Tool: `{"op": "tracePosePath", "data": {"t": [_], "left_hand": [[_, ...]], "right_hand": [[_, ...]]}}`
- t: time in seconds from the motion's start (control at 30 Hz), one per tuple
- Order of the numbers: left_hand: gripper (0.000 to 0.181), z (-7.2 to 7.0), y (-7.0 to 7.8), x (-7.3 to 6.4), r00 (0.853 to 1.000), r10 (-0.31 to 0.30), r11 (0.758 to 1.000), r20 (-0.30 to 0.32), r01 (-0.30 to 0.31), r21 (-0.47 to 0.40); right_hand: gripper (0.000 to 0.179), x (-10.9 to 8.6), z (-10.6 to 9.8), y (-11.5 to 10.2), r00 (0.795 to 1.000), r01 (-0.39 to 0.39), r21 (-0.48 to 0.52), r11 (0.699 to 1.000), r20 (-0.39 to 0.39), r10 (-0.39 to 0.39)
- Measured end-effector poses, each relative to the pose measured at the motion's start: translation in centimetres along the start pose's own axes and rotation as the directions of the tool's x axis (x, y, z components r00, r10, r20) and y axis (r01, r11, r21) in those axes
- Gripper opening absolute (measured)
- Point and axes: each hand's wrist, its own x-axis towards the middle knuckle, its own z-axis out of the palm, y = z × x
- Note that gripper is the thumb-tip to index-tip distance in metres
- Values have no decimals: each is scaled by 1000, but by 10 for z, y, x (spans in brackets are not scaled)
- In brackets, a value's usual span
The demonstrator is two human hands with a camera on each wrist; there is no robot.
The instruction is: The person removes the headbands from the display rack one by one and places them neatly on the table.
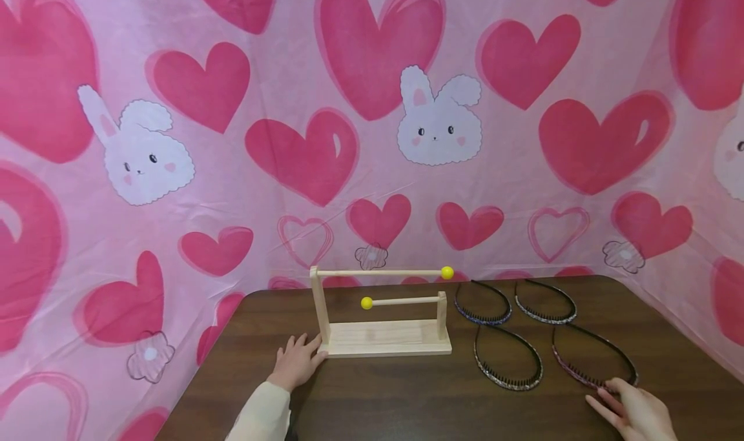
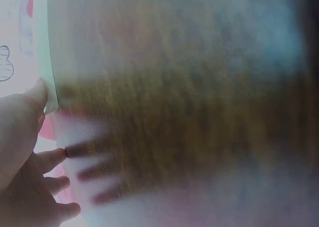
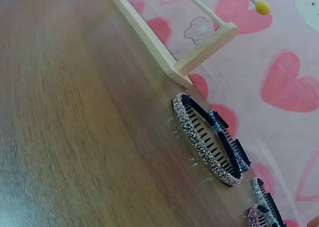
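Observation:
My left hand [image 1: 296,362] lies on the table with its fingers spread, touching the left end of a pale wooden two-armed rack [image 1: 386,347]. In the left wrist view the thumb [image 2: 39,95] rests against the end of its base. Each of the rack's rods ends in a yellow ball. At the front right, my right hand [image 1: 636,409] has its fingertips at the front rim of a pinkish glittery headband [image 1: 581,376], thumb and fingers apart. Only a sliver of that hand shows in the right wrist view.
Three more toothed headbands lie on the brown table [image 1: 372,402]: a blue one [image 1: 482,318] and a silvery one [image 1: 546,318] behind, and another silvery one [image 1: 514,384] in front. A pink cloth [image 1: 372,170] with hearts and rabbits hangs behind the table.

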Motion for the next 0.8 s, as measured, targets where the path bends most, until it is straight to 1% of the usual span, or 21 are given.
{"op": "tracePosePath", "data": {"t": [0.03, 0.07, 0.1, 0.13, 0.17, 0.2, 0.23, 0.3, 0.33, 0.4, 0.43, 0.5, 0.57, 0.6, 0.63, 0.7, 0.77, 0.8], "left_hand": [[50, 0, 0, 0, 1000, 1, 1000, -1, -1, 0], [50, 0, 0, 0, 1000, 0, 1000, -1, 0, -1], [50, 0, 0, 0, 1000, -1, 1000, 0, 1, -2], [50, -1, 0, 0, 1000, -2, 1000, 2, 2, -4], [50, -1, 0, -1, 1000, -3, 1000, 2, 3, -5], [50, -1, 0, -1, 1000, -4, 1000, 3, 4, -6], [50, -1, 0, -1, 1000, -4, 1000, 4, 4, -7], [50, -2, 1, -1, 1000, -5, 1000, 4, 5, -8], [50, -2, 1, -1, 1000, -6, 1000, 3, 6, -9], [51, -2, 1, -2, 1000, -10, 1000, 3, 10, -12], [51, -2, 1, -2, 1000, -11, 1000, 4, 11, -15], [51, -3, 1, -2, 1000, -14, 1000, 5, 14, -17], [51, -3, 1, -2, 1000, -14, 1000, 6, 14, -15], [51, -4, 1, -2, 1000, -14, 1000, 4, 14, -12], [50, -4, 0, -2, 1000, -10, 1000, 1, 10, -6], [49, -7, -1, -1, 1000, -6, 1000, -10, 6, 3], [49, -11, -3, 1, 1000, -6, 1000, -21, 6, 8], [49, -14, -5, 3, 1000, -8, 1000, -23, 9, 9]], "right_hand": [[29, 1, 1, 1, 1000, 18, -9, 1000, -4, -18], [49, 2, 2, 3, 999, 44, -13, 999, 9, -44], [64, 3, 3, 5, 997, 76, -18, 997, 18, -76], [77, 5, 3, 7, 993, 111, -30, 993, 35, -110], [84, 8, 4, 9, 988, 151, -43, 988, 51, -149], [86, 10, 4, 11, 979, 192, -44, 980, 74, -189], [85, 13, 4, 14, 965, 243, -30, 969, 109, -239], [78, 18, 3, 19, 926, 346, -17, 938, 168, -339], [71, 20, 3, 21, 899, 397, -7, 918, 204, -387], [54, 20, 6, 22, 851, 461, 37, 887, 264, -454], [47, 20, 7, 21, 837, 480, 40, 876, 279, -471], [43, 21, 12, 17, 828, 493, 26, 870, 294, -478], [40, 27, 14, 13, 817, 515, -6, 857, 307, -489], [39, 34, 13, 11, 807, 533, -19, 846, 313, -501], [38, 44, 12, 9, 792, 557, -34, 830, 323, -518], [40, 66, 8, 4, 758, 612, -79, 787, 342, -556], [49, 90, 6, -1, 720, 667, -121, 735, 358, -594], [54, 101, 6, -5, 711, 683, -152, 714, 362, -603]]}}
